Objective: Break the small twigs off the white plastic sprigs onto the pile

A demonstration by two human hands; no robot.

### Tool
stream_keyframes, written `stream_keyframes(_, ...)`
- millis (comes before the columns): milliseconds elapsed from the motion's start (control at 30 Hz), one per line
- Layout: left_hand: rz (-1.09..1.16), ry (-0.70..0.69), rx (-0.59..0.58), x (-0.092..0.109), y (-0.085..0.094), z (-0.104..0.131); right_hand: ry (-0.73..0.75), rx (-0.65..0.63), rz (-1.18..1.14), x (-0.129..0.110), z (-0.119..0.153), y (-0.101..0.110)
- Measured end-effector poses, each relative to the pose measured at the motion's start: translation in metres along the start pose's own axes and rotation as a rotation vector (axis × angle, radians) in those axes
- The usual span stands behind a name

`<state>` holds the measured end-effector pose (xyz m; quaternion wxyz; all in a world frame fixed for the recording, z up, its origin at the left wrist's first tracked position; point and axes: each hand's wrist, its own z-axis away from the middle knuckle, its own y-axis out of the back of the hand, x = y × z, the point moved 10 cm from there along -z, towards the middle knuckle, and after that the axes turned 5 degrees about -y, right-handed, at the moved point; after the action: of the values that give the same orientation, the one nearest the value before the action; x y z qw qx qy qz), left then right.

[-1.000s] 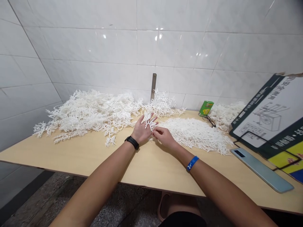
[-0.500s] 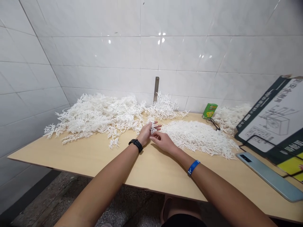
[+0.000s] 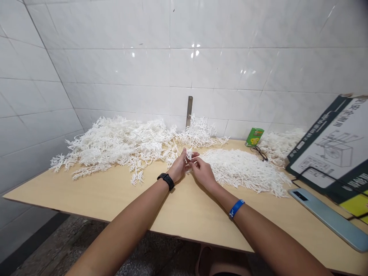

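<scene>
My left hand [image 3: 178,167], with a black band on its wrist, is closed around a small white branching plastic piece [image 3: 189,154]. Its tips stick out between my thumb and fingers. My right hand [image 3: 202,171], with a blue wristband on the forearm, pinches at the lower end of the same piece, thumb and forefinger pressed together. Both hands meet above the table, between a large tangled heap of white branching pieces [image 3: 115,142] on the left and a flatter, neater pile of them [image 3: 244,168] on the right.
A smaller white cluster [image 3: 198,132] lies by a metal strip [image 3: 189,111] at the wall. To the right are a green box [image 3: 254,137], a dark cord [image 3: 261,153], another white heap [image 3: 281,143], a large printed carton [image 3: 330,149] and a phone [image 3: 330,218] on the wooden table [image 3: 100,199].
Both hands have shifted slightly to the right, and my right hand has moved closer in to the white piece held by my left. The view has tilted a little.
</scene>
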<state>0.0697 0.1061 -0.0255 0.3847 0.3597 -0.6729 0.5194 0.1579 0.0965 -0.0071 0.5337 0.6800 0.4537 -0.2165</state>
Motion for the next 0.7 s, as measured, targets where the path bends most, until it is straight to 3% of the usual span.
stream_keyframes(267, -0.044, -0.039, 0.010, 0.003, 0.008, 0.001, 0.116, -0.005, -0.064, -0.012, 0.004, 0.000)
stream_keyframes(500, -0.034, -0.011, -0.043, 0.000, 0.003, 0.001, 0.046, -0.029, -0.068, 0.000, 0.002, 0.000)
stream_keyframes(700, -0.053, -0.016, 0.064, -0.005, 0.013, -0.001, 0.090, -0.116, -0.035, -0.005, -0.001, -0.010)
